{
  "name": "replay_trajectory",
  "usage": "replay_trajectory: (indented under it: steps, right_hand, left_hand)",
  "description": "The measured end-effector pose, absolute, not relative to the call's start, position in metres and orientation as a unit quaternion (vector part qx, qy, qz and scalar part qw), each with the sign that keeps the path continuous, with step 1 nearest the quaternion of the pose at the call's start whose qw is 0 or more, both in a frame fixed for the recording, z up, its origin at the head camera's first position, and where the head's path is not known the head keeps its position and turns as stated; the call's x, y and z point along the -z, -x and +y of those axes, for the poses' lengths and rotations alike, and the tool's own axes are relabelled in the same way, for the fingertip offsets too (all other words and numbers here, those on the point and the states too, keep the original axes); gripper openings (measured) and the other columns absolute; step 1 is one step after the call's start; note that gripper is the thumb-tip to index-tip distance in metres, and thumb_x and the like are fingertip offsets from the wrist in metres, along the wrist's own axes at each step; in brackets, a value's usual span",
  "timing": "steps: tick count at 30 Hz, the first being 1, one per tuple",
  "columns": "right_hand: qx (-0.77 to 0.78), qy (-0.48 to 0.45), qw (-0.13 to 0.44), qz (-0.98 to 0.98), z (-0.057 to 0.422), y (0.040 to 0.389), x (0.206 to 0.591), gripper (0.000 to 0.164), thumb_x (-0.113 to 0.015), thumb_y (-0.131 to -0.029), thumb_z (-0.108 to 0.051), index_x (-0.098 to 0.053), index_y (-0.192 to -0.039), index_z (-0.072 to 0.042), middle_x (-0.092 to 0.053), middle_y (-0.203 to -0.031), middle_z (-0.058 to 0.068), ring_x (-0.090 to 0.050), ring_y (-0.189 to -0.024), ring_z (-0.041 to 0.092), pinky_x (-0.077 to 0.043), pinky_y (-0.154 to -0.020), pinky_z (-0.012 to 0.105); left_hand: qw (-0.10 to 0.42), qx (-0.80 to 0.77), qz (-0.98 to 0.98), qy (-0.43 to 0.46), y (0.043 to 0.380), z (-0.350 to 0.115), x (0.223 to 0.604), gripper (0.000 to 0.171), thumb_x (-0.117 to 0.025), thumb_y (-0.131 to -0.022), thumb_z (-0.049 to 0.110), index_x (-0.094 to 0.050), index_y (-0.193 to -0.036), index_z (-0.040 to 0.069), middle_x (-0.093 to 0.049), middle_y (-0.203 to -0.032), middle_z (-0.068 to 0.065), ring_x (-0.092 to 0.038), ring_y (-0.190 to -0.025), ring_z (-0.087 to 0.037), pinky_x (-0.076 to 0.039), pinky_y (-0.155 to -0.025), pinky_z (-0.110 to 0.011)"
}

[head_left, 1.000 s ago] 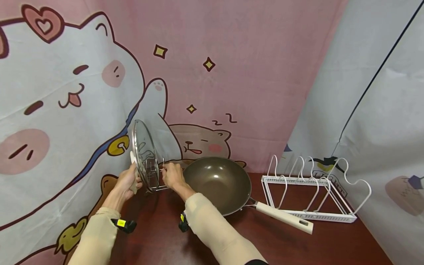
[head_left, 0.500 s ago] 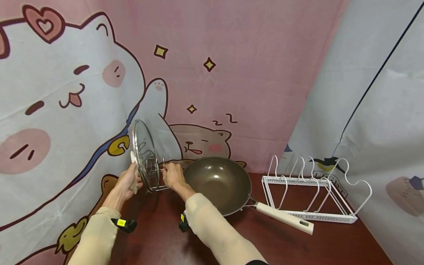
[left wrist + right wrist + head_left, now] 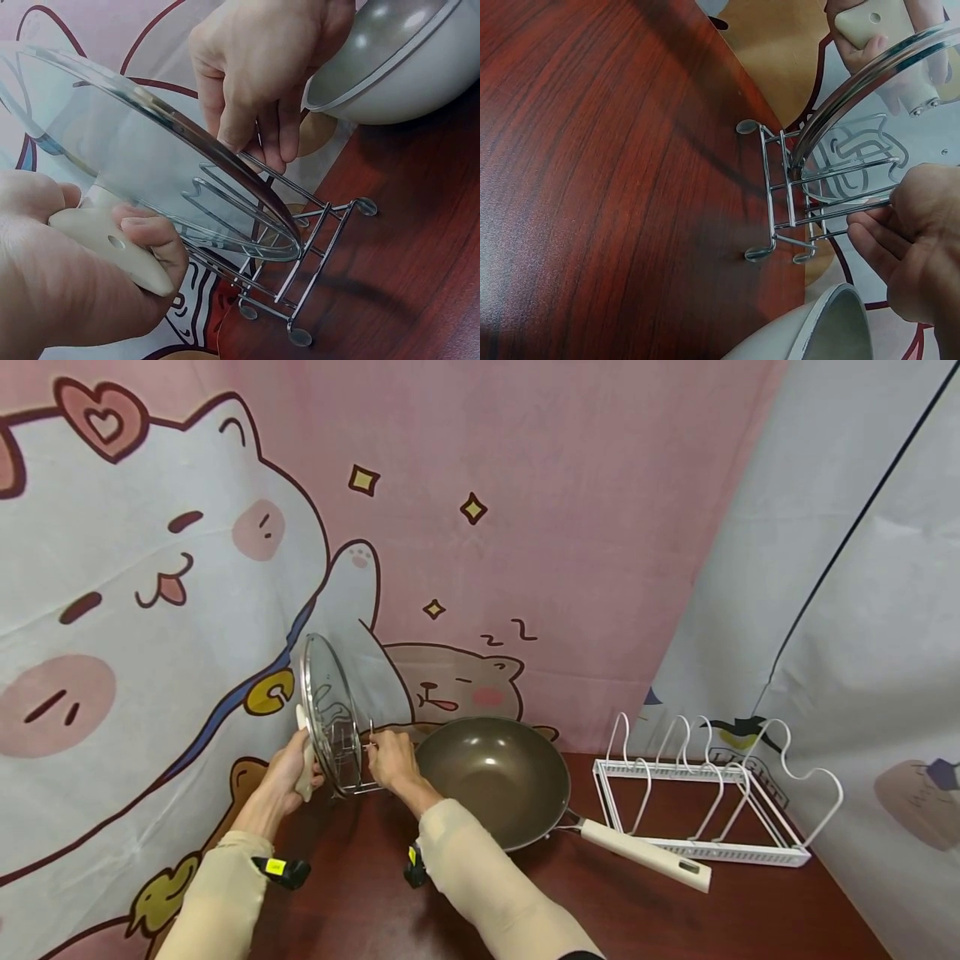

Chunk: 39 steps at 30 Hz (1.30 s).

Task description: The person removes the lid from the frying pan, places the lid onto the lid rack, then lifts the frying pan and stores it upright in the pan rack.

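A soft pink fabric backdrop (image 3: pixel 592 527), printed with a large white cartoon cat (image 3: pixel 97 535), a sleeping brown cartoon bear (image 3: pixel 461 681) and yellow four-pointed stars (image 3: pixel 473 509), hung behind a dark reddish-brown, wood-grained desk (image 3: pixel 720 922). On the right hung pale grey-white fabric (image 3: pixel 862 610), a thin black line (image 3: pixel 858 522) slanting down it. Light left a whitish sheen on the desk.

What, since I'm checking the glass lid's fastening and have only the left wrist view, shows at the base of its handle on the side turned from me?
Observer: In the right wrist view, two small metal screw heads show through the glass lid, at the base of the lid handle.
Operator: Thanks. I also see only the side of the wok. Which way does its handle point, if it has one?
Observer: In the head view, the wok has a long cream handle pointing to the person's right and slightly toward them.
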State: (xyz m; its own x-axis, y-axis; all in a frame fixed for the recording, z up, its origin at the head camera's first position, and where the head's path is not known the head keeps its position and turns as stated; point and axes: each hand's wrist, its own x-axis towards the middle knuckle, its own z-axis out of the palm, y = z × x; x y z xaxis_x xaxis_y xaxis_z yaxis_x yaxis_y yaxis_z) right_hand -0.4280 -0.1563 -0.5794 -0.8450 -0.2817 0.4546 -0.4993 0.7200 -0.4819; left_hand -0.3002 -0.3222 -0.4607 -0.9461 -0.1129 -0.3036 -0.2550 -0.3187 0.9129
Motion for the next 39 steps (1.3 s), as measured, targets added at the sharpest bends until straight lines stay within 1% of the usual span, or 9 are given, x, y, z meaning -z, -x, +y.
replay_trajectory:
  steps: [10,16,20,25,28,29,32,35,39]
  right_hand:
    - [-0.288,-0.217,0.191,-0.913,-0.157,0.431,0.585,0.022,-0.069,-0.107,-0.027,-0.087,-0.119,-0.028,-0.087,-0.106,-0.005,-0.083,-0.089,0.023,-0.066,-0.073,0.038]
    - [-0.303,-0.209,0.176,-0.913,-0.155,0.423,0.576,0.016,-0.07,-0.107,-0.026,-0.086,-0.106,-0.028,-0.086,-0.099,-0.004,-0.082,-0.086,0.025,-0.066,-0.073,0.042]
    - [-0.3,-0.21,0.181,-0.913,-0.155,0.422,0.574,0.016,-0.071,-0.107,-0.027,-0.088,-0.11,-0.026,-0.086,-0.101,-0.005,-0.082,-0.087,0.024,-0.067,-0.074,0.041]
    - [-0.312,-0.209,0.181,-0.909,-0.154,0.42,0.574,0.015,-0.072,-0.107,-0.026,-0.086,-0.103,-0.024,-0.085,-0.098,-0.004,-0.081,-0.085,0.024,-0.066,-0.071,0.041]
    - [-0.296,-0.207,0.189,-0.913,-0.151,0.412,0.565,0.016,-0.072,-0.106,-0.027,-0.084,-0.095,-0.027,-0.084,-0.092,-0.006,-0.081,-0.081,0.021,-0.056,-0.056,0.043]
    - [-0.288,-0.207,0.198,-0.914,-0.152,0.412,0.567,0.02,-0.07,-0.107,-0.03,-0.084,-0.094,-0.027,-0.084,-0.093,-0.006,-0.081,-0.082,0.021,-0.056,-0.057,0.043]
    - [-0.271,-0.21,0.203,-0.917,-0.149,0.402,0.553,0.018,-0.07,-0.107,-0.026,-0.085,-0.098,-0.026,-0.085,-0.094,-0.003,-0.081,-0.081,0.022,-0.053,-0.055,0.045]
    - [-0.277,-0.211,0.196,-0.917,-0.147,0.395,0.545,0.018,-0.07,-0.106,-0.022,-0.087,-0.105,-0.022,-0.086,-0.098,0.001,-0.081,-0.083,0.024,-0.061,-0.065,0.045]
    - [-0.286,-0.202,0.181,-0.919,-0.144,0.39,0.533,0.017,-0.072,-0.104,-0.021,-0.088,-0.107,-0.025,-0.086,-0.097,-0.002,-0.08,-0.079,0.02,-0.058,-0.059,0.048]
  left_hand:
    - [0.039,-0.786,0.598,0.153,0.299,-0.323,0.463,0.035,-0.043,-0.119,0.051,-0.065,-0.101,0.03,-0.065,-0.077,0.012,-0.054,-0.065,-0.005,-0.048,-0.059,-0.021]
    - [0.047,-0.773,0.612,0.158,0.298,-0.326,0.465,0.041,-0.04,-0.119,0.057,-0.066,-0.097,0.033,-0.065,-0.075,0.012,-0.057,-0.065,-0.007,-0.053,-0.064,-0.025]
    - [0.051,-0.764,0.621,0.168,0.296,-0.327,0.465,0.041,-0.041,-0.117,0.058,-0.065,-0.098,0.031,-0.063,-0.074,0.01,-0.057,-0.067,-0.008,-0.055,-0.066,-0.026]
    - [0.057,-0.751,0.635,0.174,0.293,-0.327,0.464,0.039,-0.041,-0.116,0.061,-0.061,-0.112,0.028,-0.068,-0.082,0.013,-0.061,-0.078,-0.008,-0.06,-0.075,-0.029]
    - [0.059,-0.744,0.643,0.172,0.291,-0.328,0.464,0.041,-0.039,-0.116,0.062,-0.058,-0.117,0.027,-0.068,-0.086,0.015,-0.062,-0.083,-0.007,-0.062,-0.08,-0.032]
    - [0.06,-0.743,0.644,0.169,0.29,-0.329,0.464,0.041,-0.038,-0.116,0.063,-0.058,-0.117,0.027,-0.067,-0.087,0.015,-0.062,-0.084,-0.007,-0.062,-0.081,-0.032]
    - [0.061,-0.743,0.645,0.166,0.288,-0.331,0.464,0.044,-0.036,-0.116,0.064,-0.056,-0.121,0.025,-0.066,-0.091,0.014,-0.062,-0.088,-0.008,-0.063,-0.084,-0.034]
    - [0.064,-0.74,0.649,0.164,0.287,-0.332,0.463,0.05,-0.035,-0.116,0.066,-0.053,-0.132,0.022,-0.065,-0.097,0.015,-0.063,-0.094,-0.008,-0.063,-0.087,-0.034]
    - [0.064,-0.731,0.659,0.162,0.286,-0.333,0.463,0.062,-0.035,-0.115,0.068,-0.047,-0.147,0.016,-0.063,-0.104,0.013,-0.061,-0.101,-0.01,-0.063,-0.089,-0.034]
